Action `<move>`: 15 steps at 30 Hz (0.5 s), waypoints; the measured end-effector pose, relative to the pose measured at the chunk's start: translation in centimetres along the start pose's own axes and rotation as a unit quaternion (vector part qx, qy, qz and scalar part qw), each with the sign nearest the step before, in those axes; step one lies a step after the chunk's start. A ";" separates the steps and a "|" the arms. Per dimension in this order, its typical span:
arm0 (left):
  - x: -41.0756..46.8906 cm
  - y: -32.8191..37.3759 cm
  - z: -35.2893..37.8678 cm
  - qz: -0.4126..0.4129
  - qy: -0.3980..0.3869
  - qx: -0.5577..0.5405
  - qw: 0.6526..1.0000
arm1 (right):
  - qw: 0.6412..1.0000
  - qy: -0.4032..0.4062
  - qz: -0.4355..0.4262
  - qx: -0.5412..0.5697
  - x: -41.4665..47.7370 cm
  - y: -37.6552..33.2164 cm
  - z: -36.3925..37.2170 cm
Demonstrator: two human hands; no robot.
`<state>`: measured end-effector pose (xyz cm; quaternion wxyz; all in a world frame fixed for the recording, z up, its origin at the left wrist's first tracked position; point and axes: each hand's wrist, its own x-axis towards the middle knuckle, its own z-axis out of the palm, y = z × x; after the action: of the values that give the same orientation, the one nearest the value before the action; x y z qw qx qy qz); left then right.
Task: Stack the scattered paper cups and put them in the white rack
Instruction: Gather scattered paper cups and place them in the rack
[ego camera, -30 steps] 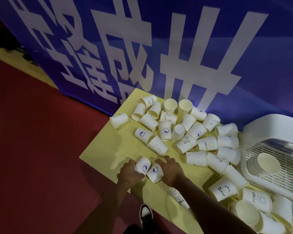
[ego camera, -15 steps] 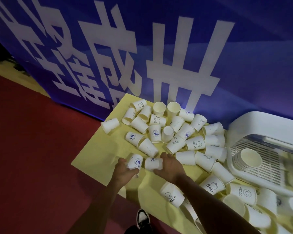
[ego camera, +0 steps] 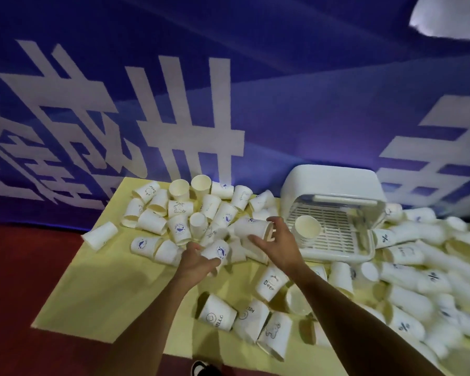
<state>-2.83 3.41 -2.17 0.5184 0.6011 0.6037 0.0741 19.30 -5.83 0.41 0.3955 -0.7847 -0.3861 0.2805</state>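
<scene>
Reading the print first, you find "Bear" on a paper cup [ego camera: 272,284] lying just beside your right forearm. "HELLO" with a smiley face is on another cup [ego camera: 216,316] toward the near edge of the yellow table [ego camera: 92,294]. A "%" mark shows on a cup [ego camera: 384,238] touching the right side of the white rack [ego camera: 334,183]. The blue banner [ego camera: 296,109] behind the far edge carries large white characters.

Your left hand [ego camera: 194,263] has its fingers curled round a blue-emblem cup [ego camera: 218,251], raised over the middle of the table. Your right hand [ego camera: 280,241] is spread wide, thumb below and fingers arched over the mouth end of a sideways cup [ego camera: 251,227], which it grips just left of the rack. The two held cups are near each other.

The rack stands at the table's far edge with its lid up. A short stack of cups [ego camera: 307,229] lies in its slatted tray, mouth towards you. Loose cups [ego camera: 179,210] crowd the far left corner, and more are heaped along the right edge.
</scene>
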 end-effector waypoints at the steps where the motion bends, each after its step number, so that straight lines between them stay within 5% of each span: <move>1: 0.0 0.9 0.7 0.006 -0.007 0.004 1.000 | 1.000 0.023 0.004 0.014 0.0 0.4 -1.3; 9: -0.4 5.9 4.9 0.047 -0.029 0.023 0.998 | 0.983 0.184 0.011 -0.014 -0.2 2.9 -9.4; 15: -1.1 6.6 6.2 0.041 -0.033 0.036 0.998 | 0.978 0.154 0.008 -0.138 0.0 4.3 -10.3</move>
<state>5.57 0.92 0.31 0.5123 0.6461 0.5632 0.0537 28.63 -11.66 2.20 0.3356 -0.8686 -0.3496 0.1032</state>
